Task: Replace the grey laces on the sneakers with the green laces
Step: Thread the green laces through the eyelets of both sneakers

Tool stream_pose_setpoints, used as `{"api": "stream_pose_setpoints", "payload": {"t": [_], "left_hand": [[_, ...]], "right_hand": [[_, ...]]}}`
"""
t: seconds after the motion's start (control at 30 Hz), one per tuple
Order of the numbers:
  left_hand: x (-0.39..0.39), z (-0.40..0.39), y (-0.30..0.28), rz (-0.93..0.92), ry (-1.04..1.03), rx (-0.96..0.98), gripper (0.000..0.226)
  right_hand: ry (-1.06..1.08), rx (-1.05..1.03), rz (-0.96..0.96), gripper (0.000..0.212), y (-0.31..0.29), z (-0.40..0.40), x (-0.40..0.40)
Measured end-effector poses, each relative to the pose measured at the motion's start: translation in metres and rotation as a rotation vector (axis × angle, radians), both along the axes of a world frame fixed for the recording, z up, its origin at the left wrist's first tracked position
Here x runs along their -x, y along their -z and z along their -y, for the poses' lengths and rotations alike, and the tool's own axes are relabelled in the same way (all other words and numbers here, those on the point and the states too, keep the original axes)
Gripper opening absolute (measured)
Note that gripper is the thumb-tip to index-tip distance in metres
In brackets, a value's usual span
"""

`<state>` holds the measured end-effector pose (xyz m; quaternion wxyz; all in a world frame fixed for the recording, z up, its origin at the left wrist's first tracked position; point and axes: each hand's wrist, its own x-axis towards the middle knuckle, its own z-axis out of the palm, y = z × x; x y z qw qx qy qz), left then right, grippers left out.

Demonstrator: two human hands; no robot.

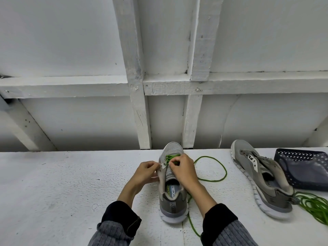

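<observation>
Centrally, both hands (165, 170) lacing sneaker (171, 189), table edge (79, 151) beyond

Both forearms reach forward, sleeves pushed back — the left hand (144, 172) and right hand (182, 168) sit close together, fingers curled, pinching.

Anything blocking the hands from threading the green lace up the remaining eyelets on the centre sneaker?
Nothing visible does. The left hand pinches the eyelet flap, the right hand pinches the green lace over the tongue of the centre sneaker; slack trails loose to the right.
</observation>
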<state>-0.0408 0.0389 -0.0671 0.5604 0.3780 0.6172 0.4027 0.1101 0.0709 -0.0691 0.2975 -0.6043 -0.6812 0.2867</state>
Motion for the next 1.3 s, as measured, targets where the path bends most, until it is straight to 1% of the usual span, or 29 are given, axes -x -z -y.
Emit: {"api": "stream_pose_setpoints", "payload": {"t": [0.13,0.27,0.4,0.43,0.53,0.57,0.63,0.73,0.83,0.93,0.97,1.0,1.03,1.1,1.13,1.17,1.2,1.23,1.27,1.3], "left_hand": [[-0.003,0.0,-0.004,-0.038,-0.01,-0.015,0.019],[-0.004,0.0,-0.008,-0.046,0.011,-0.004,0.019],[-0.004,-0.003,-0.013,-0.018,-0.014,0.017,0.033],[-0.005,-0.004,-0.012,-0.015,-0.031,0.017,0.034],[-0.012,-0.006,-0.005,0.003,-0.085,0.009,0.023],[-0.015,-0.007,-0.002,0.017,-0.103,-0.001,0.018],[-0.019,-0.007,0.001,0.035,-0.11,-0.044,0.012],[-0.015,-0.007,0.003,0.062,-0.133,-0.112,0.012],[-0.007,-0.012,0.003,0.195,-0.284,-0.133,0.013],[0.005,-0.016,-0.002,0.422,-0.557,-0.197,0.011],[0.011,-0.016,-0.002,0.425,-0.614,-0.216,0.011],[0.017,-0.014,-0.001,0.33,-0.628,-0.227,0.012],[0.025,-0.012,0.004,0.146,-0.6,-0.236,0.014],[0.04,-0.003,0.018,-0.351,-0.438,-0.246,0.016],[0.048,0.003,0.026,-0.587,-0.334,-0.206,0.017],[0.056,0.009,0.033,-0.779,-0.25,-0.122,0.017],[0.061,0.014,0.038,-0.92,-0.194,-0.02,0.017],[0.064,0.019,0.041,-1.011,-0.168,0.073,0.019],[0.064,0.021,0.04,-1.07,-0.16,0.126,0.02],[0.061,0.021,0.039,-1.103,-0.157,0.127,0.021]], "right_hand": [[0.054,-0.039,0.03,0.014,0.003,0.006,0.001],[0.023,-0.043,0.05,0.015,0.005,0.005,0.003],[0.015,-0.054,0.051,0.016,0.007,0.006,0.005],[0.019,-0.057,0.041,0.015,0.007,0.006,0.005],[0.028,-0.052,0.018,0.014,0.006,0.008,0.005],[0.037,-0.049,0.006,0.016,0.005,0.009,0.004],[0.074,-0.056,-0.045,0.027,0.006,0.011,0.001],[0.124,-0.062,-0.158,0.041,0.008,0.016,-0.005],[0.132,-0.038,-0.194,0.048,0.01,0.021,-0.008],[0.125,0.0,-0.18,0.049,0.011,0.023,-0.011],[0.128,0.019,-0.189,0.048,0.011,0.023,-0.011],[0.136,0.035,-0.198,0.046,0.012,0.024,-0.013],[0.146,0.043,-0.204,0.044,0.012,0.024,-0.012],[0.174,0.039,-0.203,0.039,0.013,0.026,-0.012],[0.188,0.028,-0.194,0.036,0.014,0.026,-0.012],[0.202,0.014,-0.18,0.033,0.014,0.026,-0.011],[0.215,-0.002,-0.169,0.03,0.015,0.026,-0.011],[0.22,-0.015,-0.17,0.028,0.016,0.026,-0.011],[0.22,-0.023,-0.179,0.026,0.017,0.025,-0.011],[0.218,-0.028,-0.186,0.026,0.018,0.024,-0.011]]}}
